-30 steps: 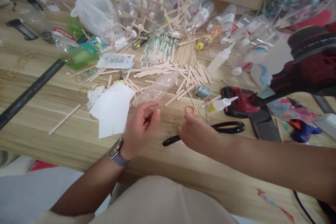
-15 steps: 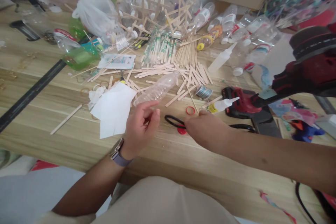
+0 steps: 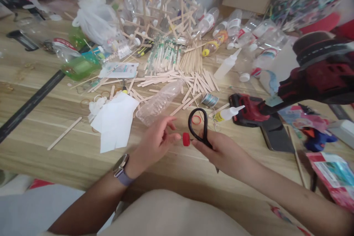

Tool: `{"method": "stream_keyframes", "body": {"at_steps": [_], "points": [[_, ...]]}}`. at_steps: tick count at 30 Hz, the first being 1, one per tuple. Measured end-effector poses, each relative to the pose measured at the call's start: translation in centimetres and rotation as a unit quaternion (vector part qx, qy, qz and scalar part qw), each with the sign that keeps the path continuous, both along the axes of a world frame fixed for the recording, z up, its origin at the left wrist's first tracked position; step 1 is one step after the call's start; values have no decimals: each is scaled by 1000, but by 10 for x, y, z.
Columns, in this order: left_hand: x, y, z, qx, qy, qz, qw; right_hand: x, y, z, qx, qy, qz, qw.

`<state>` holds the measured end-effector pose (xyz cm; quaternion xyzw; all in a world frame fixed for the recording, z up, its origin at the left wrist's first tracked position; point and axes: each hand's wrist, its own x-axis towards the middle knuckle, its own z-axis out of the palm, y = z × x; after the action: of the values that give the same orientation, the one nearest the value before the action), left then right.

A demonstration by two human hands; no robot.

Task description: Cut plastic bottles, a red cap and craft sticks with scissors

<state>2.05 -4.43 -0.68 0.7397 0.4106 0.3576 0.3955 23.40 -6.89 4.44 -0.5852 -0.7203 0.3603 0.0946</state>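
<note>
In my right hand (image 3: pixel 219 151) is a pair of scissors (image 3: pixel 206 132), with a black handle loop standing up and a dark pointed end showing below my palm. At that hand's fingertips is a red bottle cap (image 3: pixel 186 139); a thin dark bit shows between cap and fingers, too small to make out. My left hand (image 3: pixel 157 138), with a watch on its wrist, is open, thumb and fingers apart, its thumb tip close to the cap. Beyond it, a clear plastic bottle (image 3: pixel 160 102) lies on its side. A red ring (image 3: pixel 196 120) lies behind the scissors loop.
Wooden sticks (image 3: pixel 163 79) spread across the middle of the table. White paper sheets (image 3: pixel 116 121) lie at left. A spool (image 3: pixel 209 100), a glue bottle (image 3: pixel 229 113) and a red-and-black power tool (image 3: pixel 249 108) stand at right. Several plastic bottles crowd the back.
My right hand has lifted the scissors and the red cap off the table and turned them upright. My left hand has shifted slightly towards the cap, fingers still apart.
</note>
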Motion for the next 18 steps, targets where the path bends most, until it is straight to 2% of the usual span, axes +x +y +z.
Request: {"method": "stream_keyframes", "body": {"at_steps": [3,5,8,11,13,14,16,18], "points": [[2,-2,-3,29,23,-80,996,-9,-7,9,7,55,-8,998],[3,-4,-2,64,33,-108,992,-13,-9,13,16,77,-12,997],[4,-9,2,113,46,-108,987,-18,-13,14,33,83,-8,996],[6,-15,4,128,41,-70,988,-24,-19,11,73,60,6,995],[7,-20,3,110,24,-25,993,-27,-22,8,174,6,30,984],[8,-22,2,98,15,-3,995,-28,-23,6,246,-32,49,968],[11,-25,0,73,5,23,997,-30,-24,2,383,-112,95,912],[13,-27,-2,47,-5,40,998,-32,-22,-2,462,-166,127,862]]}}
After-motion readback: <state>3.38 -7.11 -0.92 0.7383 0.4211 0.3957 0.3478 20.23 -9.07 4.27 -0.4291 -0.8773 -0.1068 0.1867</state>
